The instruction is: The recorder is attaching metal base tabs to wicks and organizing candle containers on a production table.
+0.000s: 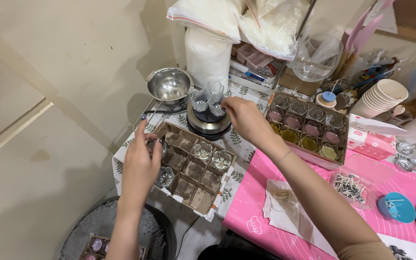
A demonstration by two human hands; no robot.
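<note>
Both forearms are bare, with no sleeves in view. A thin bracelet (287, 154) circles the right wrist. The left hand (139, 161) shows a dark-painted fingernail.

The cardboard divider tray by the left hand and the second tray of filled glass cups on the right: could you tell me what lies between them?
In the head view, the right hand and forearm cross that gap, above the leaf-print cloth.

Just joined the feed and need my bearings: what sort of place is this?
Likely a home candle-making bench: small clear glass cups in a brown cardboard divider tray, clear bags of white flakes, and a clear plastic tub of metal-based wicks.
</note>
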